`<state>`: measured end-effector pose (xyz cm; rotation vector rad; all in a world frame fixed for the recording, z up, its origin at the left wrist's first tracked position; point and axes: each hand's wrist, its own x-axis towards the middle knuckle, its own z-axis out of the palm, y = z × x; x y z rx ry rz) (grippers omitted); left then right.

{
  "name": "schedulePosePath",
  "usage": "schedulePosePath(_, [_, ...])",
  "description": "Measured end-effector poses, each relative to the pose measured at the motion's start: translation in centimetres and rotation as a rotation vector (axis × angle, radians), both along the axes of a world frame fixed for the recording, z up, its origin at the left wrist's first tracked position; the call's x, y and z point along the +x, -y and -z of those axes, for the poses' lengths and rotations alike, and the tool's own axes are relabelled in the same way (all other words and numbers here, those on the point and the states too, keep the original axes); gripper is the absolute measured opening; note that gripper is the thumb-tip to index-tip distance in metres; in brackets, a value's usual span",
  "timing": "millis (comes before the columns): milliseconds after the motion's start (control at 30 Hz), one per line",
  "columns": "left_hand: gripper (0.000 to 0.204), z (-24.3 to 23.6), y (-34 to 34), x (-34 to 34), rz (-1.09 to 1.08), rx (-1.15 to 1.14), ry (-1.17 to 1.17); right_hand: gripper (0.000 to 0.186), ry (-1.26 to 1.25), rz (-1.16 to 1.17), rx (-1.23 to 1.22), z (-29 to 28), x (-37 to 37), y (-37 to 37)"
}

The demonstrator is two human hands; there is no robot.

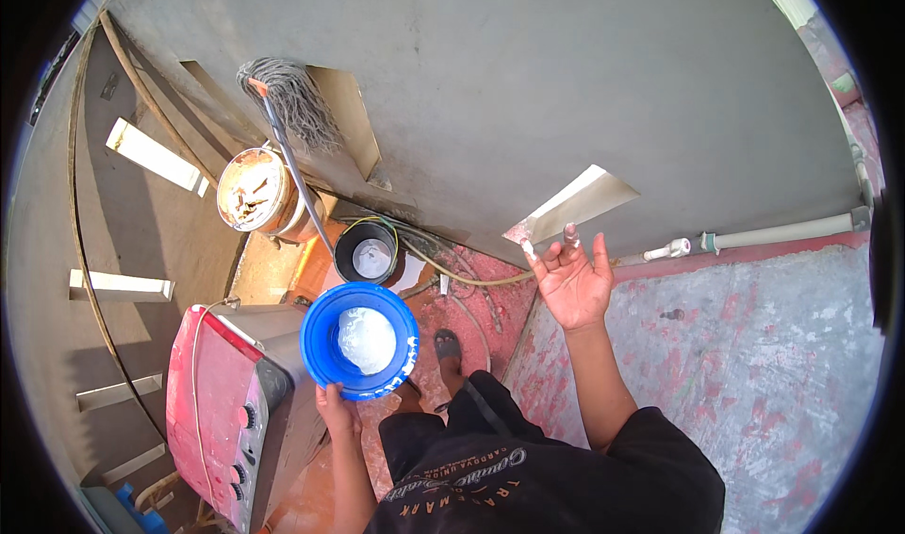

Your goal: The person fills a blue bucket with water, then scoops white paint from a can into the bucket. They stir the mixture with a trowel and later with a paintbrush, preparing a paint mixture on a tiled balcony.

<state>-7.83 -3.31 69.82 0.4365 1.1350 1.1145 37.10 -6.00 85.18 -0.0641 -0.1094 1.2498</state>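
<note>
My left hand (pixel 337 410) grips the near rim of a round blue basin (pixel 320 323), held up in front of my body to the left. A white substance (pixel 367 339) lies in its bottom, and white smears mark the rim on the right side. Whether it is powder, paste or liquid I cannot tell. Out to the right, my right hand (pixel 575 289) is raised with the palm up and the fingers apart. It holds nothing, and white residue coats some fingertips. The grey wall is behind it.
Beyond the basin stands a black bucket (pixel 347 245), with a hose (pixel 471 279) near it. A string mop (pixel 292 100) leans on the wall beside a stained white bucket (pixel 253 190). At left is a pink-topped washing machine (pixel 207 393); a pipe (pixel 801 232) runs along the right wall.
</note>
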Motion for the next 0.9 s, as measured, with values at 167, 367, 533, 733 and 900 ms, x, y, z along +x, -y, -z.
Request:
schedulePosePath(167, [0.031, -1.4, 1.3, -0.2, -0.064, 0.013, -0.030, 0.054, -0.019, 0.027, -0.218, -0.4, -0.3, -1.9])
schedulePosePath(367, [0.022, -3.8, 4.0, -1.2, -0.173, 0.002, -0.037, 0.044, 0.935, -0.275, -0.437, 0.5, -2.2, -3.5])
schedulePosePath(533, [0.014, -6.5, 9.2, -4.9, -0.319, -0.042, -0.067, 0.046, 2.434, -0.508, -0.377, 3.9, -8.1, -3.9])
schedulePosePath(733, [0.015, -11.4, 18.7, -12.9, -0.570, -0.073, -0.070, 0.034, 1.905, -0.939, -0.308, 4.7, -21.6, -5.1])
schedulePosePath(900, [0.019, -14.4, 28.9, -21.6, -0.851, 0.028, 0.015, 0.045, 1.484, -1.258, -0.210, 2.2, -39.8, -1.3])
